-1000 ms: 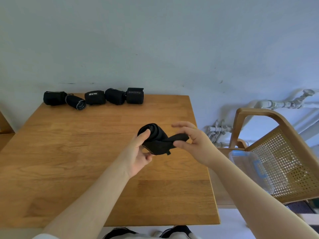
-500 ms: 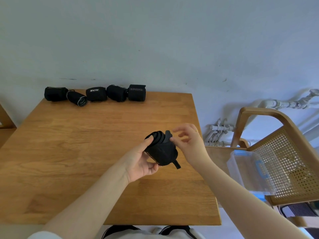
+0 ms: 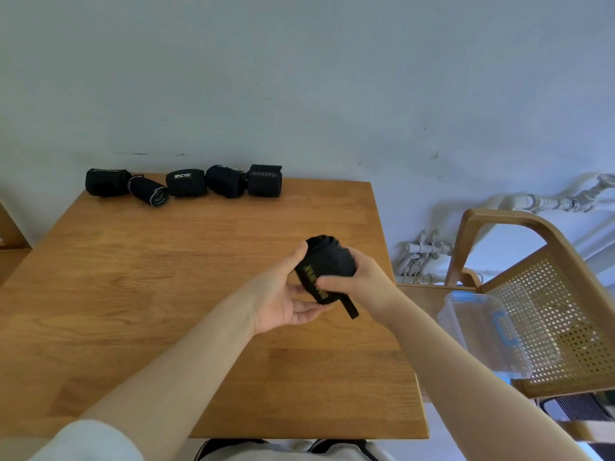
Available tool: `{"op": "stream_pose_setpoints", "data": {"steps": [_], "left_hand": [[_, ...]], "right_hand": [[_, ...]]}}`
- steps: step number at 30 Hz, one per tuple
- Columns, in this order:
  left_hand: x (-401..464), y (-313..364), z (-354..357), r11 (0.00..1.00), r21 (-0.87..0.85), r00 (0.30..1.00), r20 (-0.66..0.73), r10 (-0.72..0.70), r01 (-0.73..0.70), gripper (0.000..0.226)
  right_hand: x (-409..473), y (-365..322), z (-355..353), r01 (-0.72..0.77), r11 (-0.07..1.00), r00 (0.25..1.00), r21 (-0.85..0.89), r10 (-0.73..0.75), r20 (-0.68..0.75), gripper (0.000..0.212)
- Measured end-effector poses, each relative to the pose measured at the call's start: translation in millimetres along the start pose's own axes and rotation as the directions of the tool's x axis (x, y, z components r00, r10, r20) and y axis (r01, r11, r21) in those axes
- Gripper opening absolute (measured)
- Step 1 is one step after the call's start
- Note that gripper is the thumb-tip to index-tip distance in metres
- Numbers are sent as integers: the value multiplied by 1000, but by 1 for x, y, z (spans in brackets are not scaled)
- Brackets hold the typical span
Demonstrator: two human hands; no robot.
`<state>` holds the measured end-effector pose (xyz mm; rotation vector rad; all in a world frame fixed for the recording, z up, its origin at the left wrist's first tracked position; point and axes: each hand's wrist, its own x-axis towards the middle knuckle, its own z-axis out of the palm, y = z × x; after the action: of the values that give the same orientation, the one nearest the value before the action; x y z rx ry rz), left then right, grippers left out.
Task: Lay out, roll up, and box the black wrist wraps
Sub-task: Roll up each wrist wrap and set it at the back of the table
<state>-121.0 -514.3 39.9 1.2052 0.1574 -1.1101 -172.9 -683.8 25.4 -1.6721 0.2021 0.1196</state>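
Note:
A rolled black wrist wrap (image 3: 327,266) with yellow lettering is held above the wooden table (image 3: 159,287), right of centre. My left hand (image 3: 286,294) cradles it from below, thumb up along its left side. My right hand (image 3: 361,282) grips it from the right, fingers curled over the roll and thumb pressed on the lettered band. A short strap end (image 3: 349,306) sticks out below the roll. Several rolled black wraps (image 3: 186,183) lie in a row along the table's far edge.
A clear plastic box with blue latches (image 3: 489,331) stands on a wooden cane-backed chair (image 3: 552,294) right of the table. White pipes (image 3: 422,261) run along the wall behind the chair. A wooden edge shows at the far left.
The loose tail of the wrap has been wound round the roll. My right hand has moved from pinching the tail to closing over the roll; the lettered band now faces me.

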Motion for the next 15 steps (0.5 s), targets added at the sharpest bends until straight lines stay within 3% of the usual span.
{"op": "stream_pose_setpoints", "data": {"steps": [3, 5, 7, 10, 13, 15], "left_hand": [[-1, 6, -9, 947, 308, 994, -17, 106, -95, 66], [-3, 13, -10, 888, 422, 980, -5, 201, -180, 74], [-4, 17, -5, 855, 452, 967, 92, 239, -254, 76], [-6, 23, 4, 836, 451, 947, 215, 239, -314, 68], [-3, 22, 1, 727, 587, 934, 204, 293, -356, 60], [0, 20, -7, 743, 569, 930, 123, 346, -351, 53]], "right_hand": [[3, 0, -19, -221, 894, 974, 391, 179, 141, 96], [4, 3, -29, -332, 803, 941, 495, 243, 237, 101], [4, 2, -32, -369, 820, 913, 438, 232, 336, 92], [7, -5, -29, -354, 913, 861, 201, 235, 451, 92], [18, -12, -24, -380, 924, 872, 39, 344, 349, 88], [26, -14, -20, -370, 929, 902, 27, 352, 249, 60]]}}
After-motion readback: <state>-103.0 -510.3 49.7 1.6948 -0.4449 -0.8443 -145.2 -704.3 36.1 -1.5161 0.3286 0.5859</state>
